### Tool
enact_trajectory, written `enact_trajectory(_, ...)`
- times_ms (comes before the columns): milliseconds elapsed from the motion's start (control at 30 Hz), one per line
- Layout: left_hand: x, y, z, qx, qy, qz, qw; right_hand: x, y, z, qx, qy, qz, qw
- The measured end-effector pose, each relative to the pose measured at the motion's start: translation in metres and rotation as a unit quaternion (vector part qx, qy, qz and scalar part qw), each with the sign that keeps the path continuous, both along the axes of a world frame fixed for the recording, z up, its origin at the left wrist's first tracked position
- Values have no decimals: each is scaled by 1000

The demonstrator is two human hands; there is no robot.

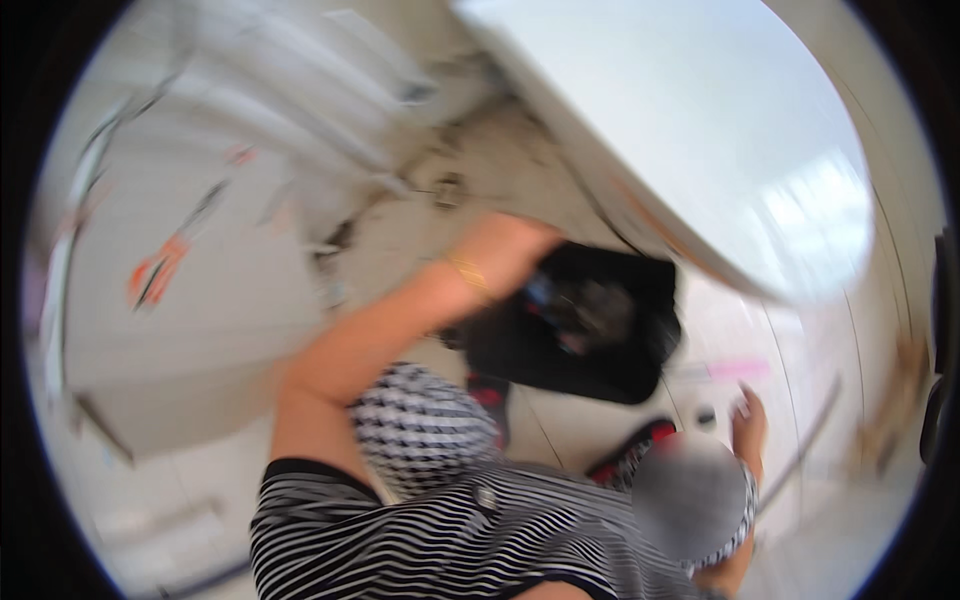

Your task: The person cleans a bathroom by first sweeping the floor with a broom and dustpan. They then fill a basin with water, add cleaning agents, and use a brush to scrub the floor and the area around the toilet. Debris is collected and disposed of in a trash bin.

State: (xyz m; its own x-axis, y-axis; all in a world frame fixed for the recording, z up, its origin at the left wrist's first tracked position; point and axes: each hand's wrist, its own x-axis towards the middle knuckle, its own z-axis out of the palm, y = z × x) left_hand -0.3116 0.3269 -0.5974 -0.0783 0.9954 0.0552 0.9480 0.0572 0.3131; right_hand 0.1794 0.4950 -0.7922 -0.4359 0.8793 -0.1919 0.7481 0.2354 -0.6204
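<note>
My left hand (517,244), with a gold bracelet at the wrist, reaches to the upper left edge of a black open bag or bin (495,341) on the tiled floor. Blur hides its fingers, so its grip cannot be told. Inside the black container lies a jumble of dark and grey items (592,311), too blurred to name. My right hand (747,412) hangs low beside my right knee, to the right of the container, its fingers pointing up in the picture; whether it holds anything cannot be told.
A white rounded tabletop (697,135) juts in at the upper right. On a pale surface (217,315) at the left lies an orange-handled tool (157,270), blurred. A pink strip (739,369) and a small dark round thing (706,417) are on the floor near my right hand.
</note>
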Motion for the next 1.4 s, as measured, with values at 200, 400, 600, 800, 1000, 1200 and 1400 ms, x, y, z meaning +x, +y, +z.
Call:
enact_trajectory(200, 72, -3, 69, 108, -75, 93, 987, -137, -74, 296, -111, 94, -69, 987)
enact_trajectory(400, 89, -7, 29, 137, -206, 159, 956, -154, -112, 192, -131, 143, 63, 979)
enact_trajectory(600, 110, -28, 72, 167, -262, 287, 906, -166, -134, 182, -121, 31, 163, 979)
enact_trajectory(800, 90, -70, 259, 236, -258, 223, 910, -160, -173, 275, -163, -30, 290, 942)
enact_trajectory(1000, 4, -205, 434, 327, -43, 310, 892, -169, -133, 368, -199, -39, 302, 931)
enact_trajectory(1200, -173, -389, 446, 76, 173, 706, 683, -207, -101, 475, -223, -90, 185, 953)
enact_trajectory(1400, -311, -470, 485, -14, 312, 661, 682, -195, -114, 523, -167, -80, 206, 961)
